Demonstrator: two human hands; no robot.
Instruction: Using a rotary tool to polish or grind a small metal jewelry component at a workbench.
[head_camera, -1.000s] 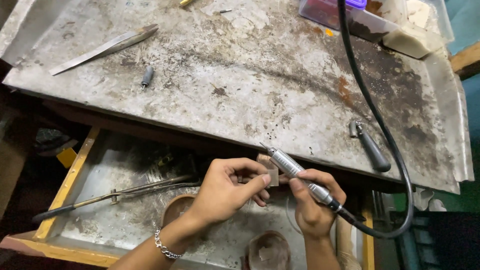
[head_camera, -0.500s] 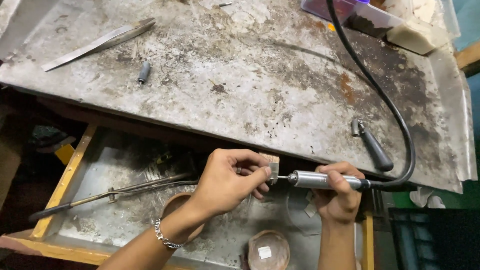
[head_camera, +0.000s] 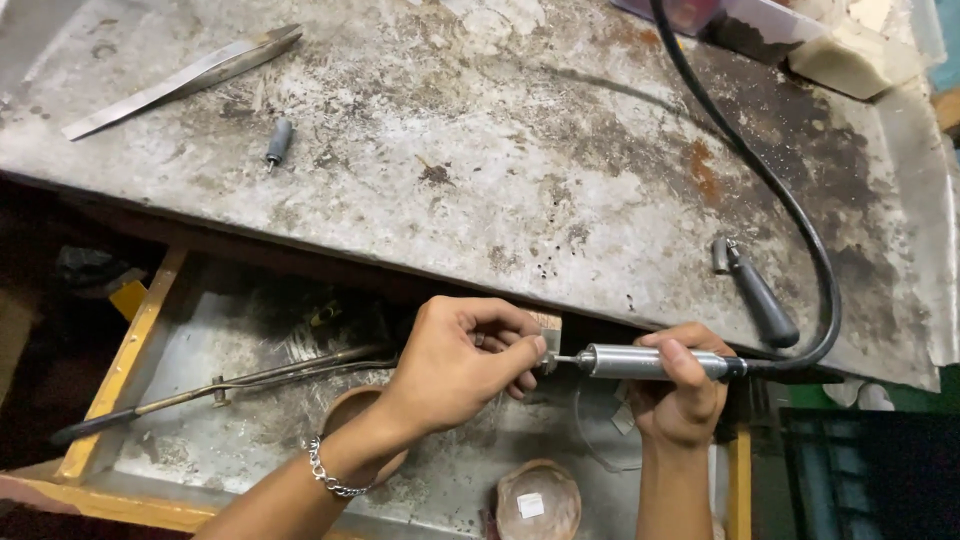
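So a second ago I had the rotary handpiece (head_camera: 655, 362) angled up, tip pointing far-left over my left hand (head_camera: 465, 362). Now it's swung down flat, lying level left to right, tip right up against my left fingertips (head_camera: 530, 352). My right hand (head_camera: 685, 395) slid out to the right and now grips the barrel from underneath. The black cable (head_camera: 790, 215) came along too, its loop now curling in tighter by the table (head_camera: 480, 150) edge.

Both forearms are bare, without sleeves. A thin silver chain bracelet (head_camera: 328, 476) circles the wrist just behind the left hand (head_camera: 455, 362).
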